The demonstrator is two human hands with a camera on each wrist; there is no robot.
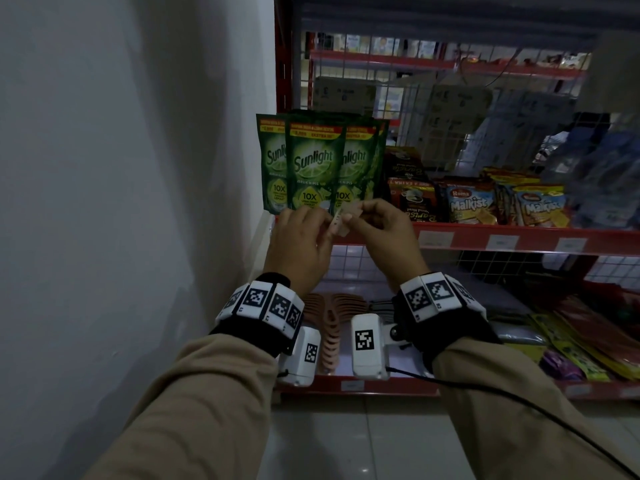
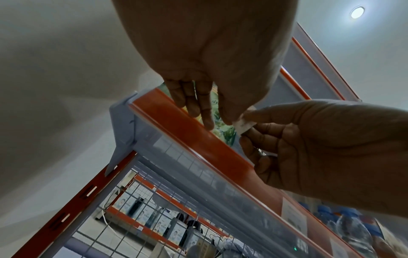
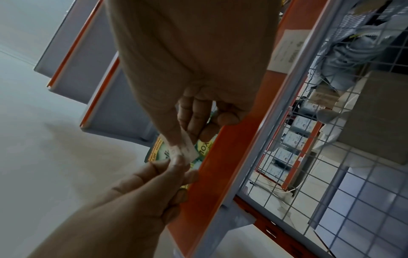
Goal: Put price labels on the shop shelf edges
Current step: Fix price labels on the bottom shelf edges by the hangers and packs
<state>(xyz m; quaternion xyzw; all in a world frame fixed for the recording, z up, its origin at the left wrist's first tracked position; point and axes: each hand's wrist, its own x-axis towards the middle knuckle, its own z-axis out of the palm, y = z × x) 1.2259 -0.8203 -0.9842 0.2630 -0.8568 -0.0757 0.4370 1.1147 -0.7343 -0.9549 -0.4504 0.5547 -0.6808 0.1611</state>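
Both hands, left [image 1: 299, 244] and right [image 1: 382, 233], pinch one label [image 1: 341, 221] just above the bare shelf edge [image 2: 198, 137]; next likely needs peeling and pressing it on.

Your hands pinch a small matt white paper label [image 1: 341, 220] just above the glossy red plastic shelf edge strip [image 1: 467, 237]. Behind that strip stand shiny green foil-like pouches [image 1: 313, 168], backed by grey metal wire mesh [image 1: 433, 133].
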